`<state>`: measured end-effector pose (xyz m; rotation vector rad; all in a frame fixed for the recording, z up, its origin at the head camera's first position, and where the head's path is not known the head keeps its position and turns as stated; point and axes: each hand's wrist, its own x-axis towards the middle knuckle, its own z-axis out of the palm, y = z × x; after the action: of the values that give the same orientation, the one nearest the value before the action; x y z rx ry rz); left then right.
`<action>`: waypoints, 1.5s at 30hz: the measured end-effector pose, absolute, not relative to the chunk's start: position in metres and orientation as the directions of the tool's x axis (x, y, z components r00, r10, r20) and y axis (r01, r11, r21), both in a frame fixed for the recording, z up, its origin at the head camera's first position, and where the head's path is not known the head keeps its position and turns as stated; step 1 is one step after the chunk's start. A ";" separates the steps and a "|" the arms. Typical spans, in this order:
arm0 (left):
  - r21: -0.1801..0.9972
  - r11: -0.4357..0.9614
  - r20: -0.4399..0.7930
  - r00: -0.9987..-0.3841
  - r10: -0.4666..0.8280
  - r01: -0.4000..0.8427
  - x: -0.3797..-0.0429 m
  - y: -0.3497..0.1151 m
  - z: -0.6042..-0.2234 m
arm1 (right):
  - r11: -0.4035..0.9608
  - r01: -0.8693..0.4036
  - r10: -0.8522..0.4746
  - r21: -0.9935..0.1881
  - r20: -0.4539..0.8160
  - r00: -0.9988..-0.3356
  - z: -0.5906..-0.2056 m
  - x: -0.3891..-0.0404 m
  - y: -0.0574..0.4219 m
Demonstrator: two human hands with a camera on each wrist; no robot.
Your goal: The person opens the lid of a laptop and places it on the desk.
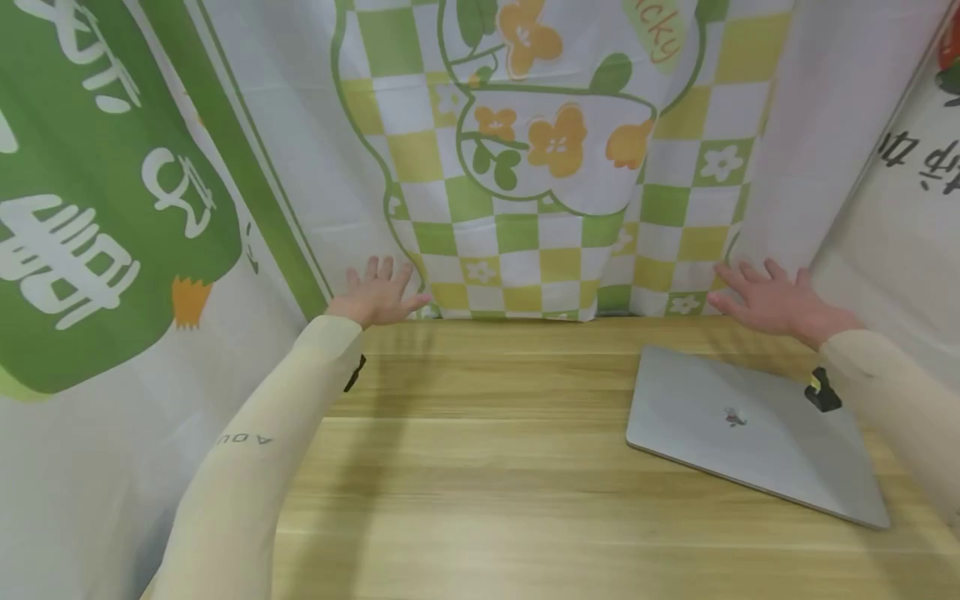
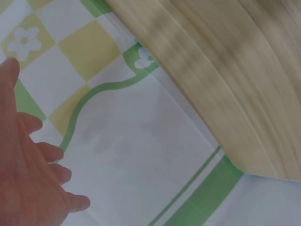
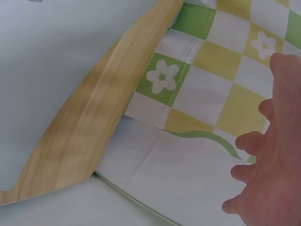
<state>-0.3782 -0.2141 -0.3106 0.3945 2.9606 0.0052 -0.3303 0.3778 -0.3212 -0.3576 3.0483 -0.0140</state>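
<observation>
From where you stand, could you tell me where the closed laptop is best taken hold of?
Probably the laptop's near long edge, with the right hand coming from the front: it lies flat and closed on the table, and that edge is unobstructed.

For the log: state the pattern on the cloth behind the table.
The cloth is checked green, yellow and white, with small white flowers and orange blooms; the head view shows it best.

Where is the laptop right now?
In the head view the closed silver laptop lies flat on the right side of the wooden table, just in front of the right hand near the checkered cloth.
</observation>
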 end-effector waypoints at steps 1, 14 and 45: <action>0.028 0.965 -0.152 -0.953 0.262 0.261 -0.378 -0.213 -0.311 | 0.973 -0.230 -0.231 -0.017 -0.069 -0.971 -0.321 -0.330 0.378; 0.044 0.959 -0.139 -0.949 0.284 0.280 -0.378 -0.204 -0.323 | 0.975 -0.223 -0.223 -0.016 -0.024 -0.975 -0.333 -0.320 0.382; 0.231 0.915 -0.080 -0.930 0.358 0.332 -0.378 -0.158 -0.349 | 0.911 -0.294 -0.255 -0.288 0.165 -0.953 -0.383 -0.284 0.401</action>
<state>-0.3784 -0.1577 -0.3491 0.5342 2.9555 0.3252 -0.2841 0.4009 -0.3829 -0.4605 3.1923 -0.5118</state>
